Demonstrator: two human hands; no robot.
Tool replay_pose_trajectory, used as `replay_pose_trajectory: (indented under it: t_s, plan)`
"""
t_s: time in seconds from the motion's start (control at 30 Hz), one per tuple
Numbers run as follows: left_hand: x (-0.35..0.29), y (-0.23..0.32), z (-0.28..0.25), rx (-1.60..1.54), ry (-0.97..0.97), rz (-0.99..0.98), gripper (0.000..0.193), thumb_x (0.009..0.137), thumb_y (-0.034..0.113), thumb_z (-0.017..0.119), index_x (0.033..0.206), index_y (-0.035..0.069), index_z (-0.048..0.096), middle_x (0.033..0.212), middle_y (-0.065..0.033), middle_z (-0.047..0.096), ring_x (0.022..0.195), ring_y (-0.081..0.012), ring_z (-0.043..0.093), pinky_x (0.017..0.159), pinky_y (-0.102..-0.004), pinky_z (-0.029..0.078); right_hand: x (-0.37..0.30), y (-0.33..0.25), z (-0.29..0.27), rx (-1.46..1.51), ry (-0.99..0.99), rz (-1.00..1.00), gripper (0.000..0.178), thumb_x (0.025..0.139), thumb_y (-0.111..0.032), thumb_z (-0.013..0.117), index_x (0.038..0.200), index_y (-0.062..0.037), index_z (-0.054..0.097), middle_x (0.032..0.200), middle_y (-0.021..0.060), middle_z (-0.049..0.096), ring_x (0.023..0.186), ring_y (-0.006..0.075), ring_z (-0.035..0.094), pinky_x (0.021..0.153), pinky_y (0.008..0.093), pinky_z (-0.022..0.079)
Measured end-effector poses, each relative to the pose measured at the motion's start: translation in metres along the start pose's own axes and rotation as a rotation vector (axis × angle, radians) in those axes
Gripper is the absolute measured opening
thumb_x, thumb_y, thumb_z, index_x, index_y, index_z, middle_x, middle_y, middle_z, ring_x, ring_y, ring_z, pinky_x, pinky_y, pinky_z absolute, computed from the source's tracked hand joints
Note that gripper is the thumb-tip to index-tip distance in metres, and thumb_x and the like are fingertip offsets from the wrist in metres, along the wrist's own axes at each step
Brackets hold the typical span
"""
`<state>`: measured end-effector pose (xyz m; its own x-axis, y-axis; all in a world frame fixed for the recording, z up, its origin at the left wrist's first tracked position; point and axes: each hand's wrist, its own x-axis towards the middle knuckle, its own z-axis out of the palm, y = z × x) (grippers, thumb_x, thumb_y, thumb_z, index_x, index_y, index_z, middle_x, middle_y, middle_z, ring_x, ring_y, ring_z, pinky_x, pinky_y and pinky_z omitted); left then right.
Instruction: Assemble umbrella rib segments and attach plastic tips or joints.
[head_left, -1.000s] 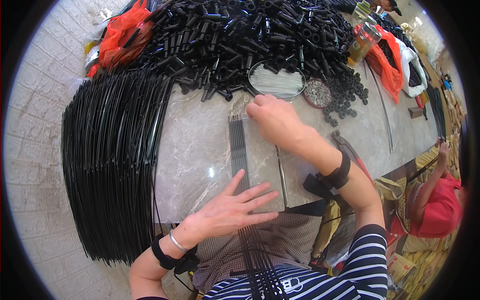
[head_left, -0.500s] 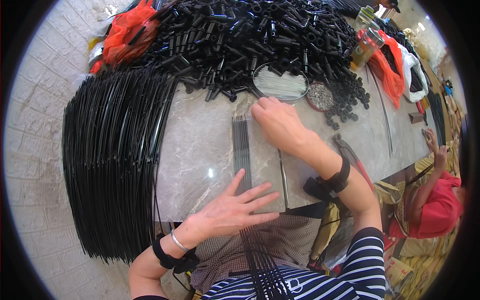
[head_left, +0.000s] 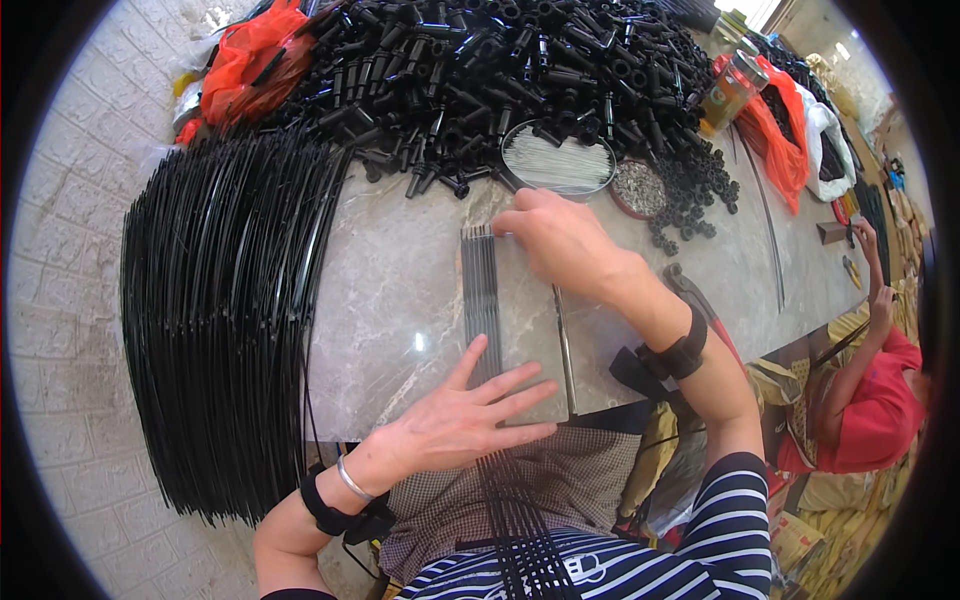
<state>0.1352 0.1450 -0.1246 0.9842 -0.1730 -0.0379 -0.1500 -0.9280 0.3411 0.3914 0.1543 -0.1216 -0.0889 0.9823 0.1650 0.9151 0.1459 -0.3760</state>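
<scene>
Tabletop [head_left: 390,260]: brightly and evenly lit; one small white glare spot [head_left: 419,342] noted off centre at 8 o'clock.
Bright opening [head_left: 755,14]: washed out to white between 1 and 2 o'clock; haze lay just beyond it.
Black fittings [head_left: 480,75]: sharp bluish-white glints at 12 o'clock; gaps between pieces sank to black.
Long black rods [head_left: 225,330]: streaked highlights at 9 o'clock, dark mass elsewhere.
Thin strips [head_left: 480,285]: slightly soft near centre; edges partly merged.
Pale brick-patterned surface [head_left: 75,330]: courses curved visibly toward 9 o'clock.
Co-worker [head_left: 872,405]: soft and distorted near 4 o'clock.
Rim: black vignette all round, blue-fringed at 8 o'clock.
</scene>
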Motion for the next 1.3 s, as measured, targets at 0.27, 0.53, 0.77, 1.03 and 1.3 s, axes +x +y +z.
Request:
replay_pose_trajectory:
  t_s: [0.27,0.53,0.77,1.03,1.3]
  plan:
    - [0.001,-0.001,0.003,-0.003,0.052,0.027,0.076,0.073,0.019,0.076,0.142,0.036,0.05,0.159,0.0012,0.035,0.15,-0.0233,0.029,0.117,-0.0711,0.017,0.0,0.006,0.003,0.06,-0.01,0.014,0.025,0.084,0.0,0.057,0.104,-0.0075,0.07,0.096,0.0117,0.061,0.098,0.033,0.06,0.082,0.0422,0.05]
    - [0.002,-0.002,0.001,0.021,0.057,0.05,0.083,0.066,0.021,0.081,0.142,0.032,0.05,0.159,-0.0009,0.036,0.149,-0.0247,0.029,0.117,-0.0708,0.02,0.0,0.01,0.014,0.031,0.101,-0.022,0.018,0.081,0.002,0.057,0.094,-0.0045,0.067,0.095,0.0122,0.063,0.098,0.0329,0.06,0.085,0.0429,0.046]
    - [0.001,0.001,0.0,0.014,0.026,0.012,0.077,0.072,0.019,0.075,0.142,0.037,0.05,0.16,0.0014,0.034,0.15,-0.0239,0.029,0.118,-0.071,0.017,-0.004,0.009,0.01,0.051,0.094,-0.028,0.016,0.083,0.001,0.057,0.096,-0.0038,0.066,0.096,0.0123,0.061,0.097,0.034,0.059,0.084,0.0437,0.048]
    - [0.003,0.001,-0.001,-0.018,-0.008,-0.014,0.071,0.078,0.018,0.07,0.141,0.042,0.051,0.161,0.0037,0.034,0.15,-0.0231,0.029,0.119,-0.0705,0.013,-0.001,0.005,0.017,-0.007,0.145,-0.024,0.016,0.08,0.002,0.058,0.092,-0.004,0.068,0.096,0.0116,0.062,0.1,0.0318,0.058,0.086,0.0426,0.046]
    - [0.001,-0.001,0.001,0.012,0.071,0.031,0.08,0.068,0.016,0.078,0.142,0.032,0.051,0.158,-0.0013,0.036,0.148,-0.0249,0.031,0.116,-0.0701,0.023,0.0,0.0,0.019,0.029,0.177,-0.045,0.022,0.08,0.002,0.058,0.097,-0.0043,0.07,0.096,0.0127,0.062,0.1,0.0319,0.059,0.085,0.0424,0.047]
